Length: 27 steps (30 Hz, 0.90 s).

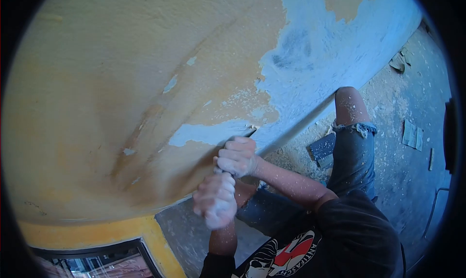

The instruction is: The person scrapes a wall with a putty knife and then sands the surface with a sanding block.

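My right hand point(237, 156), coated in white dust, is closed round a scraping tool. Only the tool's thin dark end point(252, 133) shows past the fingers, against the wall at the edge of a bare pale patch point(206, 134). Just below it, my left hand point(216, 200) is also closed and dusty, wrapped round the handle, most of which is hidden. Yellowish paint point(87, 113) covers much of the wall, and a large pale blue-white area point(330, 45) lies exposed at upper right. Small loose flakes point(242, 99) cling above the tool.
My bent knee point(351, 105) is close to the wall's base on the right. The floor point(398, 181) carries dust and chips, a dark flat piece point(324, 147) and a folded sheet point(412, 134). A dark-framed glass pane point(97, 263) is at lower left.
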Motion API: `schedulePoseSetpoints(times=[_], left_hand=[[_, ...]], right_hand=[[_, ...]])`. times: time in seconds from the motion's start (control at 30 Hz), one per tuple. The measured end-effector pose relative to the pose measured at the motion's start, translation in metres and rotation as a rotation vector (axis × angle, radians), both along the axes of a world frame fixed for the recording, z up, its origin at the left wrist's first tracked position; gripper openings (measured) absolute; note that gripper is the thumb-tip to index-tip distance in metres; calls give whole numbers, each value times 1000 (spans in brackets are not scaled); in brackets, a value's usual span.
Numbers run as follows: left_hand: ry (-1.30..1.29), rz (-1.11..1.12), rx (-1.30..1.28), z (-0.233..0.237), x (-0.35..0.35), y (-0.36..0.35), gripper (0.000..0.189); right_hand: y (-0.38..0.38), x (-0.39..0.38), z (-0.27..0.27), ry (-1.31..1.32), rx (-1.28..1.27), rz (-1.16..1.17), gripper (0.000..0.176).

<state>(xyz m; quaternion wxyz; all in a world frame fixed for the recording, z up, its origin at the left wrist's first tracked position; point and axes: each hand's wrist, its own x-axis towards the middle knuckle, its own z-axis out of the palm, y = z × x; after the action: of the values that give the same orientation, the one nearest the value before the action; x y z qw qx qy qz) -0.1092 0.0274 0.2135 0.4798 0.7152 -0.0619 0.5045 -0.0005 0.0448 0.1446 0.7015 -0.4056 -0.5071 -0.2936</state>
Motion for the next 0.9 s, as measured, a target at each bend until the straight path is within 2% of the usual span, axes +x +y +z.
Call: schedulePoseSetpoints(times=[0.07, 0.1, 0.2, 0.27, 0.33, 0.47, 0.5, 0.53, 0.6, 0.63, 0.7, 0.73, 0.8, 0.83, 0.87, 0.9], left_hand=[[26, 32, 182, 16, 5, -22, 58], [-17, -85, 242, 23, 8, -23, 53], [18, 1, 154, 15, 7, -11, 55], [23, -41, 159, 15, 3, -2, 57], [52, -112, 357, 26, 6, -17, 58], [37, -50, 168, 5, 4, 4, 57], [76, -74, 158, 14, 4, -4, 57], [112, -56, 278, 22, 6, -17, 56], [77, -163, 344, 24, 7, -20, 54], [87, -160, 340, 18, 5, -15, 54], [44, -3, 157, -2, 2, 5, 54], [39, -6, 162, 0, 0, 1, 54], [21, -87, 361, 12, -6, -22, 50], [35, -193, 427, 27, -2, -25, 41], [40, -190, 423, 26, 2, -32, 41], [25, -69, 446, 22, 7, -40, 48]], right_hand=[[-14, -7, 12, 11, 20, -7, 32], [-18, -5, 17, 6, 50, -13, 38], [-6, 3, 13, -25, 25, -55, 37], [-7, -4, 13, 13, 21, -38, 38], [-17, -9, 21, 58, 55, -29, 38], [5, -5, 0, 41, 60, -25, 40], [-5, -6, 6, 64, 12, -43, 40], [-10, -8, 12, 61, 14, -47, 40], [-19, -10, 20, 72, 76, -2, 40], [-13, -5, 5, -14, 39, -22, 22], [-8, -9, -2, 31, 3, -21, 24], [-6, -6, 0, 71, -34, -29, 25], [-23, -6, 13, 83, -10, -5, 26], [-32, 4, 28, 19, 41, 16, 26], [-35, 10, 36, -39, 92, 42, 27], [-28, 15, 31, -106, 139, 70, 28]])
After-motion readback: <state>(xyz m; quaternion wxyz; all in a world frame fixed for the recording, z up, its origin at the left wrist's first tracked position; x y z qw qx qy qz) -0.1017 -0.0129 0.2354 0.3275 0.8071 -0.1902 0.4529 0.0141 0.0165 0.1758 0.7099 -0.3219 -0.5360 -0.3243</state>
